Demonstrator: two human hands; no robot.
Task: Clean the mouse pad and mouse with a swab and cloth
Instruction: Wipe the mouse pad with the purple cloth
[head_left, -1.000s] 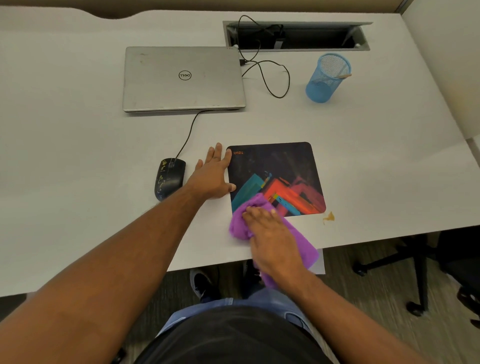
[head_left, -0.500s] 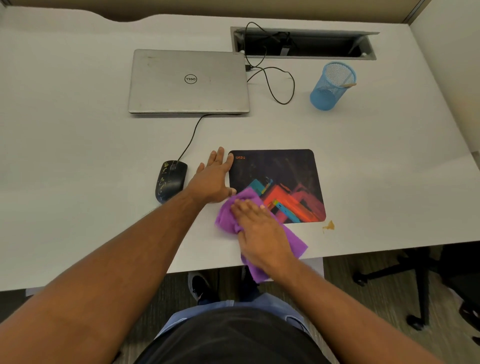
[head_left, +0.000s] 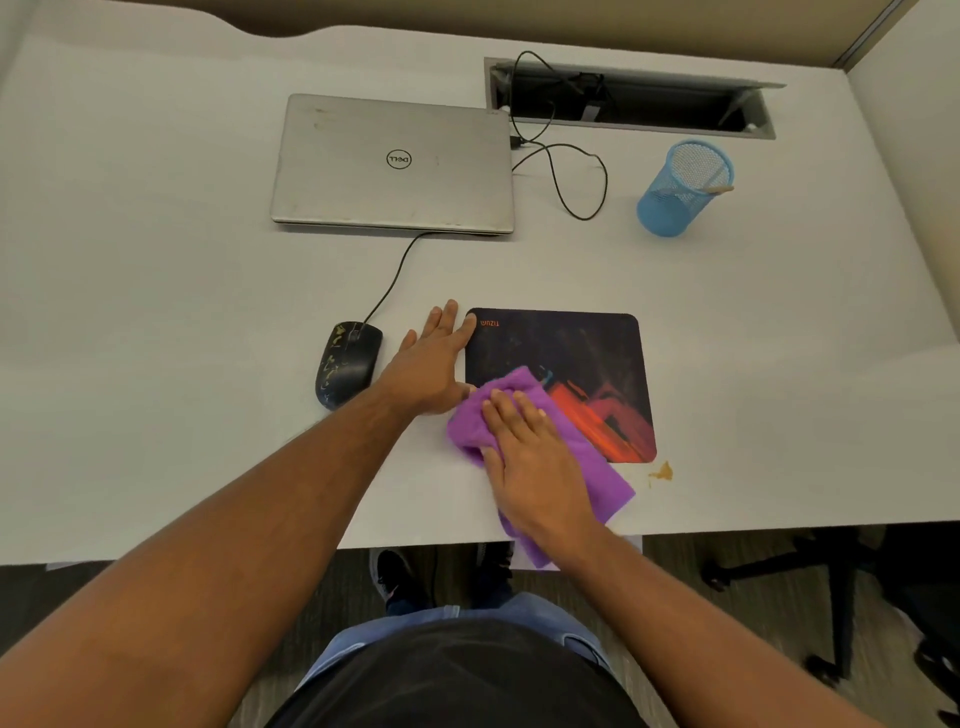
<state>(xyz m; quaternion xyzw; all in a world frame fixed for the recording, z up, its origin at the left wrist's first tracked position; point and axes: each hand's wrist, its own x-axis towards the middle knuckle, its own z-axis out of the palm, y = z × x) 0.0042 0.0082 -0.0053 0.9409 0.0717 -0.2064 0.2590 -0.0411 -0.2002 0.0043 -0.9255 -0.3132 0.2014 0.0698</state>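
A dark mouse pad with a red and teal pattern lies near the desk's front edge. My right hand presses a purple cloth flat onto the pad's near left corner; the cloth's tail hangs over the desk edge. My left hand lies flat on the desk with fingers spread, its fingertips on the pad's left edge. A black wired mouse smeared with yellowish marks sits left of that hand. A swab-like stick pokes out of the blue mesh cup.
A closed silver laptop lies behind the mouse, its cable looping to a cable tray in the desk. A brownish stain marks the desk by the pad's near right corner. An office chair base stands below right.
My right hand slid the purple cloth leftward over the pad's near left corner, then slightly back up onto the pad. My left hand stayed put at the pad's edge.
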